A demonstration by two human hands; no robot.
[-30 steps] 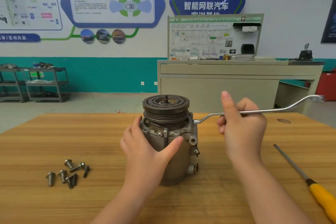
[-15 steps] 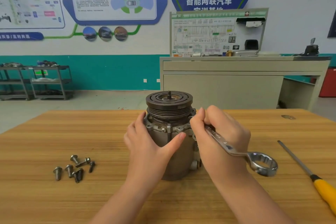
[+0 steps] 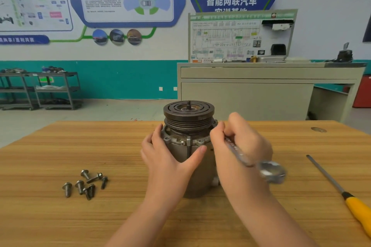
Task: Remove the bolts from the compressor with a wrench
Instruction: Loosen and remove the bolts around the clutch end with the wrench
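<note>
The grey metal compressor (image 3: 188, 126) stands upright on the wooden table (image 3: 50, 216), its dark grooved pulley on top. My left hand (image 3: 170, 158) wraps around the left and front of its housing. My right hand (image 3: 239, 146) grips the silver ring wrench (image 3: 253, 160) at the compressor's right flange. The wrench's near ring end points toward me and to the right and is blurred. Its far end is hidden behind my fingers. Several loose bolts (image 3: 86, 183) lie on the table to the left.
A screwdriver (image 3: 347, 194) with a yellow handle lies at the right of the table. Beyond the table stand a beige cabinet with a wiring display board (image 3: 241, 38) and grey metal shelves (image 3: 40, 90) at the far left.
The wrench swung from pointing far right to pointing toward me. My right hand slid up its shaft to the compressor flange. Since half a second ago the wrench's free end dipped slightly.
</note>
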